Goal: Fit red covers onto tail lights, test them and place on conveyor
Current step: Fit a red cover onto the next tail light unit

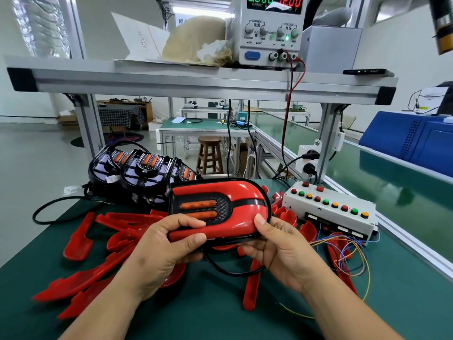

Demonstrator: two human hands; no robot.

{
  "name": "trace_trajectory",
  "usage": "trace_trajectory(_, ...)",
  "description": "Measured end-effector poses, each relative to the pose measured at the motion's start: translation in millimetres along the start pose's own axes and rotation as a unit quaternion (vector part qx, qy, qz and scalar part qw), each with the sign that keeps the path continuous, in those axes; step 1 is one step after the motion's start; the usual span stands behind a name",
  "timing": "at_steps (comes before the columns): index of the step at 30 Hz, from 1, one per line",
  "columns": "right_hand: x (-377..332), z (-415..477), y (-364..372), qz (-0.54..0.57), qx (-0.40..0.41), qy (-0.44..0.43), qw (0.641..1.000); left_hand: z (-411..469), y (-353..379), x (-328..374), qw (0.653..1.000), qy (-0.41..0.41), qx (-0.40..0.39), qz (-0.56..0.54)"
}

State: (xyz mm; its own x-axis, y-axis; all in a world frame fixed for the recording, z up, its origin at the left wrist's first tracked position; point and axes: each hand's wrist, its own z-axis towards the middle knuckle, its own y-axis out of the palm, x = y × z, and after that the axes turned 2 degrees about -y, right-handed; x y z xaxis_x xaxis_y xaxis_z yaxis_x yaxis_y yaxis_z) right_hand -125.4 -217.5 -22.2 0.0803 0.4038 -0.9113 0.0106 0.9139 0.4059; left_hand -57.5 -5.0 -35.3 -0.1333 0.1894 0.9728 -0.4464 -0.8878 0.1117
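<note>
A tail light (220, 207) with a red cover on it is held above the green bench, its two orange strips facing me. My left hand (166, 251) grips its near left end, thumb on the red edge. My right hand (277, 251) grips the near right end, thumb on the cover's curve. A black cable hangs from under the light. Several loose red covers (81, 239) lie scattered on the mat below and to the left. Bare black tail lights (144, 168) are stacked behind.
A white test box (331, 212) with coloured buttons and loose wires sits at the right. The green conveyor (392, 182) runs along the far right. A power supply (269, 30) stands on the overhead shelf, its red lead hanging down. A blue machine (411, 141) stands beyond the conveyor.
</note>
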Motion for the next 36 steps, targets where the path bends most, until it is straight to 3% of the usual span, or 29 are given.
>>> trace_trajectory(7, 4.0, 1.9, 4.2, -0.010, 0.052, 0.023, 0.998, -2.5, 5.7, -1.4, 0.999, 0.009, 0.018, 0.038)
trace_trajectory(15, 3.0, 2.5, -0.6, 0.078, 0.025, 0.035, 0.996, -2.5, 3.9, -0.2, 0.994, 0.078, -0.007, 0.079)
trace_trajectory(21, 4.5, 5.1, -2.4, 0.094, 0.041, 0.004, 0.995, 1.4, 6.9, -2.6, 0.996, -0.018, 0.014, -0.089)
trace_trajectory(26, 4.7, 6.1, -4.1, 0.085, 0.034, 0.000, 0.996, 3.8, 3.4, 1.1, 0.995, -0.067, -0.007, -0.069)
trace_trajectory(36, 3.4, 6.2, -5.2, 0.072, 0.044, 0.027, 0.996, 6.9, 2.8, -1.5, 0.994, -0.066, 0.002, -0.089)
